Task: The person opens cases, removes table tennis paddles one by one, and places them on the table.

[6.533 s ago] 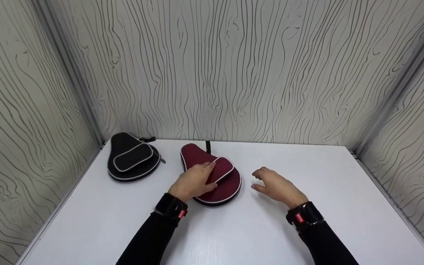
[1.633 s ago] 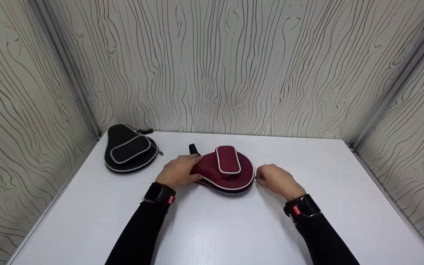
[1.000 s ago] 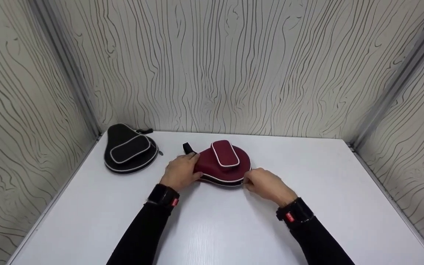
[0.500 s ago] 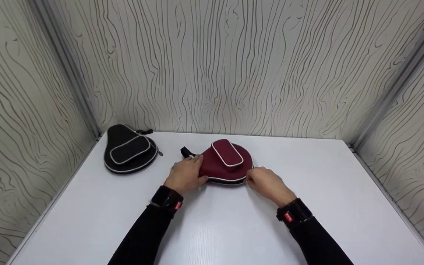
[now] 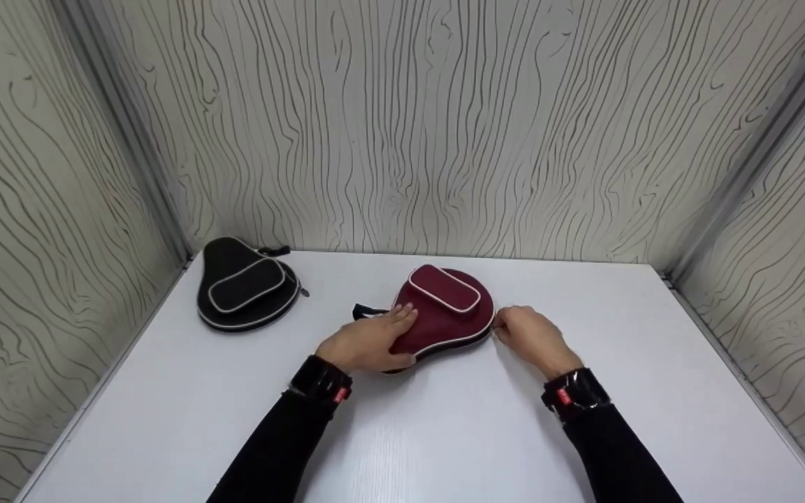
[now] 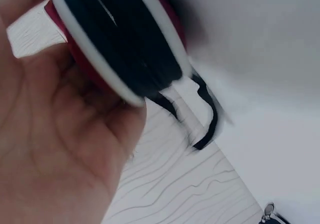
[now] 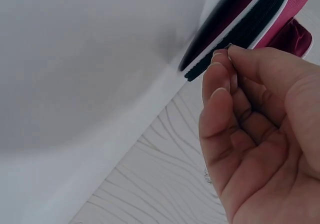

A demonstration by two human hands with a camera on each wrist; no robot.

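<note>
A dark red table tennis paddle case [image 5: 434, 328] with white piping and a raised pocket lies on the white table. My left hand [image 5: 369, 342] holds its narrow end from above, thumb along the near edge and fingers across the top. In the left wrist view, the black side band [image 6: 122, 34] and a loop strap [image 6: 212, 116] show at that end. My right hand [image 5: 530, 337] is at the rounded end, thumb and forefinger pinching the zipper pull [image 7: 230, 46], which their tips mostly cover. The other right fingers are curled in.
A black paddle case [image 5: 242, 286] with white piping lies at the table's back left, its zipper pull hanging off the right side. Wood-grain patterned panels [image 5: 402, 133] enclose the white table [image 5: 402, 433] at the back and both sides.
The red case has turned, its rounded end now pointing to the back right. My left hand has shifted right onto its narrow end; my right hand moved right and slightly back along the edge.
</note>
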